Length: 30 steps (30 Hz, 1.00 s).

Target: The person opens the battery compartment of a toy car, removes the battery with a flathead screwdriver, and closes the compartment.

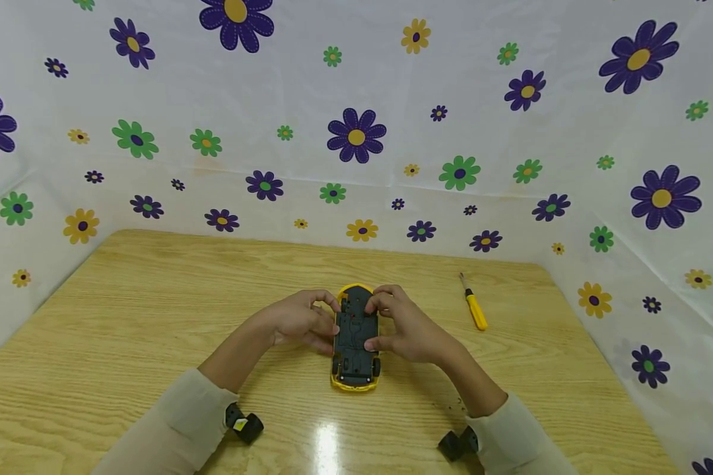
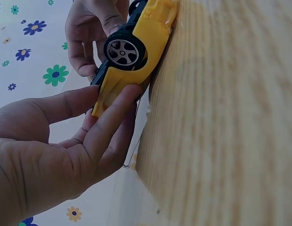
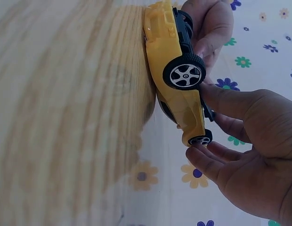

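Observation:
A yellow toy car lies upside down on the wooden table, its black chassis facing up. Along the car's left side, my left hand grips it, thumb by the chassis edge and fingers against the yellow body. On the opposite side my right hand holds the car with bent fingers. Its thumb touches the chassis edge beside a silver-spoked wheel, while its fingertips are at the wheel toward the far end. The roof is hidden underneath.
A screwdriver with a yellow handle lies to the right of my right hand. Several tiny dark pieces are scattered near my right wrist. A flower-print cloth stands behind the table and along its sides.

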Each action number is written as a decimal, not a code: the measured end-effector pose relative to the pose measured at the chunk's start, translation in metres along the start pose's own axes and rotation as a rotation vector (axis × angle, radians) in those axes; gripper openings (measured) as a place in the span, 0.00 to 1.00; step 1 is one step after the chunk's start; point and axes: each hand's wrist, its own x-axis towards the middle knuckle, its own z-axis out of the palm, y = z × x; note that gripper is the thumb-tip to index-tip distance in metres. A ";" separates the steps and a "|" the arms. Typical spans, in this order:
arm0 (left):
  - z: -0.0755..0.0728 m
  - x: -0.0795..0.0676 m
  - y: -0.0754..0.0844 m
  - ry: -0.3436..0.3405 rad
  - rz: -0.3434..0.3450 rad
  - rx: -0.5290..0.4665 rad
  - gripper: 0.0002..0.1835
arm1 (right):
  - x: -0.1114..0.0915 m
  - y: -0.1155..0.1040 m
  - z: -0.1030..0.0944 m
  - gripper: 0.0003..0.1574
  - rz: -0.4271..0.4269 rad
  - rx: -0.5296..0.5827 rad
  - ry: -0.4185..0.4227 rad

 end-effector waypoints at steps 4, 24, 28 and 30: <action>0.000 0.000 0.000 -0.007 0.003 0.002 0.18 | -0.001 0.000 0.000 0.28 -0.010 0.019 0.009; 0.000 -0.001 0.001 0.007 -0.006 0.005 0.18 | -0.003 -0.012 -0.001 0.30 -0.033 -0.181 0.045; 0.000 -0.001 0.001 0.013 -0.003 0.012 0.18 | -0.003 -0.014 -0.003 0.29 -0.041 -0.200 0.055; 0.000 -0.001 0.001 0.015 -0.004 0.014 0.19 | -0.004 -0.014 -0.003 0.28 -0.046 -0.201 0.058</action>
